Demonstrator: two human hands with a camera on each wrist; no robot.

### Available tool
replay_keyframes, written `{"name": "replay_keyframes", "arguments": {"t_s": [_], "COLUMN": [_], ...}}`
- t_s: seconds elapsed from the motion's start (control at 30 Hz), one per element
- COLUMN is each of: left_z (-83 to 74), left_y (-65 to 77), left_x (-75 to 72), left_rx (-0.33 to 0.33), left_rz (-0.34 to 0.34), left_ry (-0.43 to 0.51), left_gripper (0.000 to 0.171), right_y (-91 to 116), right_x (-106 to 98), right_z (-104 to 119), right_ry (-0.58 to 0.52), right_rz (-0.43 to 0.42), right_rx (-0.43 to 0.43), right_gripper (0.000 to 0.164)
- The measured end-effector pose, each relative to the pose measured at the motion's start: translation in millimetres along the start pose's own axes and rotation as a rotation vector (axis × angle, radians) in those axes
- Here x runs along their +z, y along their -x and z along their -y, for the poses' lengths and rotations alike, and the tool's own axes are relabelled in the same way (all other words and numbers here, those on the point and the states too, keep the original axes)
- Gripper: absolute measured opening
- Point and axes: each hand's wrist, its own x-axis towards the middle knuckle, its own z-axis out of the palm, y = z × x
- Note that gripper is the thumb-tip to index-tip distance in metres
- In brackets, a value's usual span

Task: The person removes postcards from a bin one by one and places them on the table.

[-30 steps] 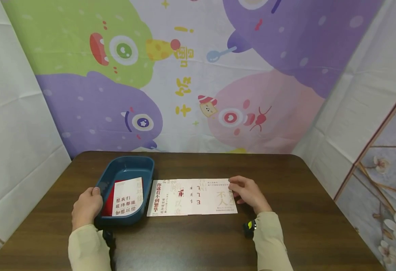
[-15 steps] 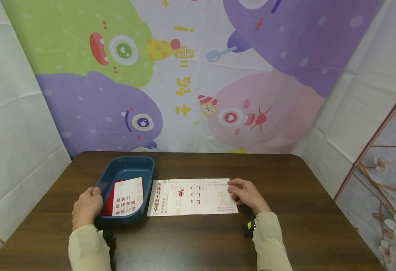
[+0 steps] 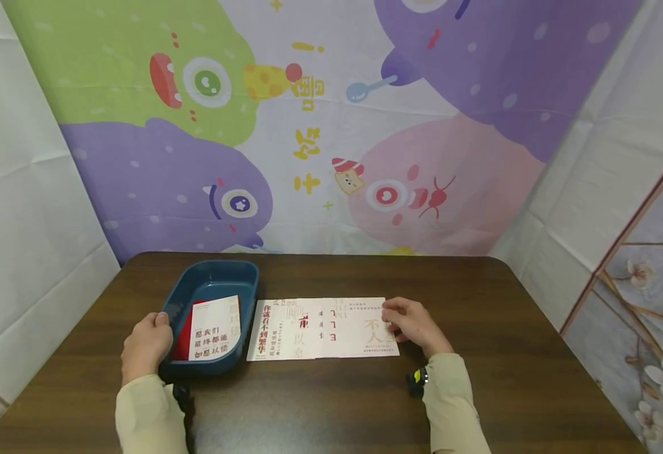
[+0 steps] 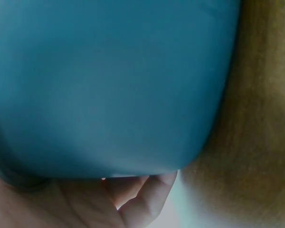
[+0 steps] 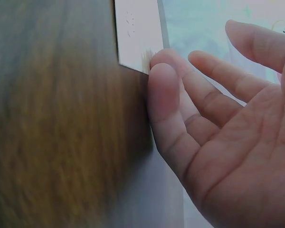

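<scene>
My left hand [image 3: 145, 345] grips the left rim of a blue tray [image 3: 218, 272], its thumb at the rim; in the left wrist view, fingers [image 4: 149, 202] show along the wall. Inside the tray, a white printed card [image 3: 215, 328] leans over something red [image 3: 183, 337], mostly hidden. Right of the tray, white printed cards [image 3: 320, 328] lie edge to edge in a row on the table. Against the row's right end rests my right hand [image 3: 416, 325]. The right wrist view has its loosely bent fingers [image 5: 164, 92] at a card's edge [image 5: 138, 33], the thumb held apart.
The brown wooden table [image 3: 309, 410] has a rounded far edge. Behind it hangs a cloth with cartoon monsters [image 3: 309, 126]. White fabric [image 3: 31, 164] stands at the left, and a flower-patterned panel [image 3: 643, 315] at the right.
My right hand has shifted very slightly at the card row's right end, and the end card has edged a touch to the right. The left hand and tray look unmoved.
</scene>
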Motion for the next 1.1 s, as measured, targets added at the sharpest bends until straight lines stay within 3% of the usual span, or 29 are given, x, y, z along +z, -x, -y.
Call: {"name": "replay_keyframes", "arguments": {"t_s": [0.6,0.77,0.87,0.93,1.0,1.1], "left_z": [-0.6,-1.6,-0.9,-0.6,2.0,5.7], "left_y": [0.3,0.6,1.1,0.9,1.0,0.8], "left_x": [0.4,0.7,1.0,-0.1,0.4,-1.5], "left_rx": [-0.021,-0.022,-0.016,-0.005,0.007,0.024], "left_rz": [0.010,0.008,0.008,0.007,0.003,-0.010], "left_ry": [0.007,0.010,0.005,0.002,-0.007,-0.015], "left_gripper": [0.065,0.065,0.065,0.065,0.064,0.063], "right_y": [3,6,13,19,24,28], "right_x": [-1,3,27,54,88,144], "right_z": [6,23,51,80,107,148], "right_ry": [-0.014,-0.031,0.041,0.112,0.191,0.266], "right_rz": [-0.003,-0.054,-0.108,-0.114,-0.076,0.058], "right_rx": [-0.014,-0.054,-0.175,-0.296,-0.434,-0.626], "right_gripper": [0.032,0.030,0.024,0.019,0.016,0.017]}}
